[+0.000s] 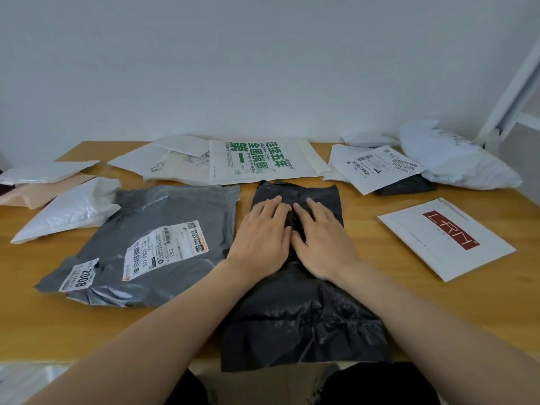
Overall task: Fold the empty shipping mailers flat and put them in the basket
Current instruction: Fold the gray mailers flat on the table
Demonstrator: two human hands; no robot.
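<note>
Both the left hand (261,233) and right hand (323,238) press flat-fingered on the crinkled black plastic mailer (298,302) beneath them; thin, limp, slippery film, best pinched at its far edge beyond the fingertips.

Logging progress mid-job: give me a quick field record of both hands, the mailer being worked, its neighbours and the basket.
left hand: fingers straight, pressing on the black mailer
right hand: fingers straight, pressing the same mailer
black mailer state: creased, near end over the table edge
left neighbour: grey mailer, labels up, unfolded
right neighbour: white mailer with red logo, flat
basket: not in view
</note>
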